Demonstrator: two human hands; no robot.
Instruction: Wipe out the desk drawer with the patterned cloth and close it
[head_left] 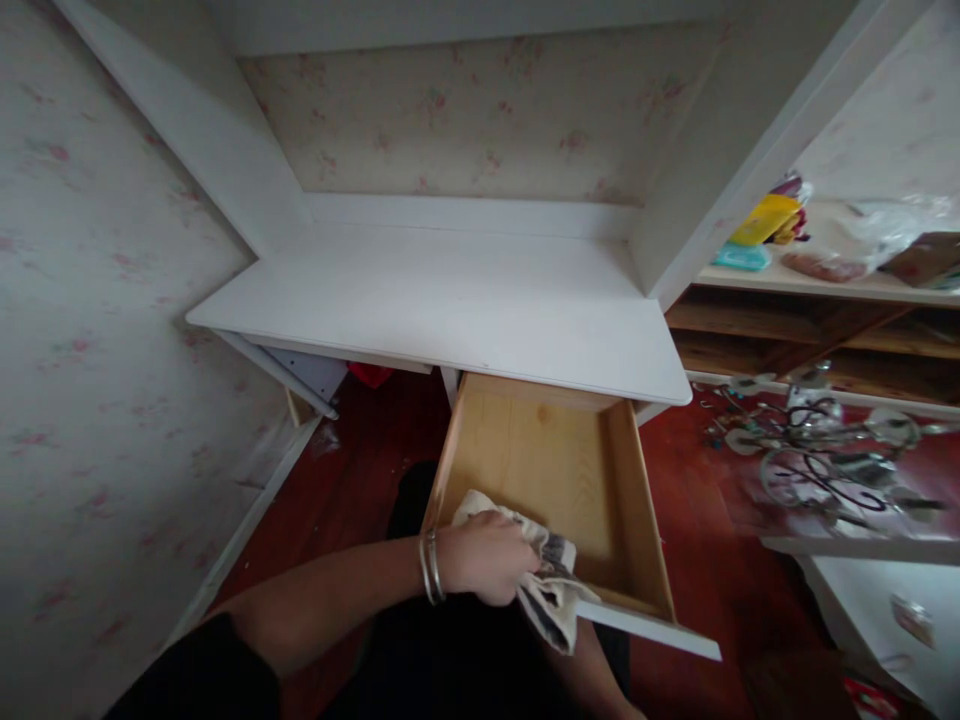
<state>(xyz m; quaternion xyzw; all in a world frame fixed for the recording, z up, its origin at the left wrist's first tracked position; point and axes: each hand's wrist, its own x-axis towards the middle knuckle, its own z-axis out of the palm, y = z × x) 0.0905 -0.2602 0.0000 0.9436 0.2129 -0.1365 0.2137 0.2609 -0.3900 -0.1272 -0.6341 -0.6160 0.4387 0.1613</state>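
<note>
My left hand (487,555), with metal bangles (431,567) at the wrist, is closed on a bunched cloth (551,590), cream with dark stripes. The cloth lies over the near left corner of a pulled-out wooden drawer (559,460). Part of it hangs over the white drawer front (652,630). Below the front, my right forearm (589,675) shows; the hand itself is hidden behind the cloth and drawer, so its fingers cannot be seen. Bare pale wood shows inside the drawer.
Above the drawer is a white desk (450,290) with upright side panels. Floral wallpaper (75,350) closes off the left. On the red floor (697,520) at right stands a chandelier (832,450). Behind it, a shelf unit (840,290) holds plastic bags and a yellow packet (766,218).
</note>
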